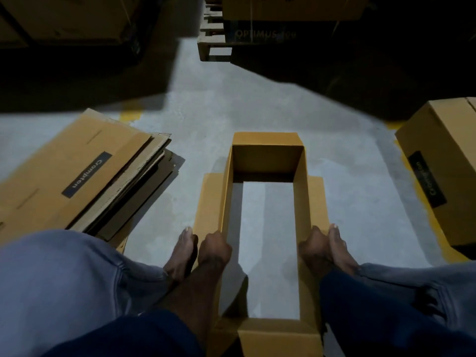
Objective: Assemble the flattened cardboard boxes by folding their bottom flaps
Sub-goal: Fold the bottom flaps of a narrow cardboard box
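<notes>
Grey concrete floor with yellow paint marks runs out into a dim storeroom, where a loaded pallet stands in shadow at the back. The open box stands on the floor between the person's bare feet, squared up into a long tube. Its flaps splay outward on all four sides. None closes the opening, and the floor shows straight through.

The left hand grips the top edge of the left long wall with its fingers curled over it. The right hand grips the right long wall the same way, directly across. A stack of flattened boxes lies on the floor to the left, well apart, and an assembled box sits to the right.

This corrugated card should be light enough to lift with two fingers. It looks stiff across each panel but weak at the scored creases. With no bottom yet, the tube will probably rack into a slant under any uneven push. The best hold is likely on the wall edges close to the corners, where the card is braced. Each flap should be pressed near its crease, since pushing mid-panel could buckle it. The smooth brown face may slide under dry fingers, so a wrap over the edge seems safer than a flat press.
</notes>
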Available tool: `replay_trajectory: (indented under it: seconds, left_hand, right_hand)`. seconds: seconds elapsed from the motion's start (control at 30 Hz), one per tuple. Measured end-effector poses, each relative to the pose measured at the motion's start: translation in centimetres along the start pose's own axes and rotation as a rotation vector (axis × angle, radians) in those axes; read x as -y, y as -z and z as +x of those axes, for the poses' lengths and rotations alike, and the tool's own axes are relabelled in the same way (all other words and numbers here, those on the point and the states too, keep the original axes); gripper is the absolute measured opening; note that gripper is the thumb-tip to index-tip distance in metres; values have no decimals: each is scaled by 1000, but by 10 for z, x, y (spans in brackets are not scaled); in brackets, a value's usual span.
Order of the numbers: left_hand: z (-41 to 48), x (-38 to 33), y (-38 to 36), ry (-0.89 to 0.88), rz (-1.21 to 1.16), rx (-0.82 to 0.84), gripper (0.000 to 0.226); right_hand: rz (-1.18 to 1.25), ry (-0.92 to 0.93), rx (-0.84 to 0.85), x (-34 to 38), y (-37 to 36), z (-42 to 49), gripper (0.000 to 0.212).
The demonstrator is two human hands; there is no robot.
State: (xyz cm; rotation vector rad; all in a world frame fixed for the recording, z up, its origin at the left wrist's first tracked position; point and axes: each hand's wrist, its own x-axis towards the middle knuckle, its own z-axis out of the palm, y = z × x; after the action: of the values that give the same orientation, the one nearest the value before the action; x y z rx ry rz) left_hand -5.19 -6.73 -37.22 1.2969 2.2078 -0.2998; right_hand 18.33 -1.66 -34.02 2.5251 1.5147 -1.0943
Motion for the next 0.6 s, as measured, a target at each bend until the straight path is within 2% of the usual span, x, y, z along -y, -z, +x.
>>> replay_trajectory:
  seconds: [0.1, 0.23, 0.3, 0.37, 0.47, 0.53, 0.6]
  left_hand:
    - [23, -16, 17, -18, -75, -104, 20]
    - [77, -36, 64, -63, -206, -226, 29]
    - [109, -42, 87, -95, -351, -215, 32]
    - [133, -45, 105, -155, -489, -175, 37]
    - [141, -44, 105, -227, -537, -99, 49]
    - [132, -40, 87, -142, -562, -138, 51]
    - [112, -35, 61, 51, -595, -201, 51]
  right_hand:
    - [32, 20, -62, 7, -17, 24, 42]
    - [80, 143, -152, 39, -1, 71, 40]
    - [138, 242, -164, 61, 15, 97, 39]
    - [208, 287, -95, 74, 26, 120, 46]
    - [234, 218, 4, 74, 29, 126, 59]
    - [307, 99, -30, 58, 22, 119, 64]
    - [417, -52, -54, 35, 9, 110, 67]
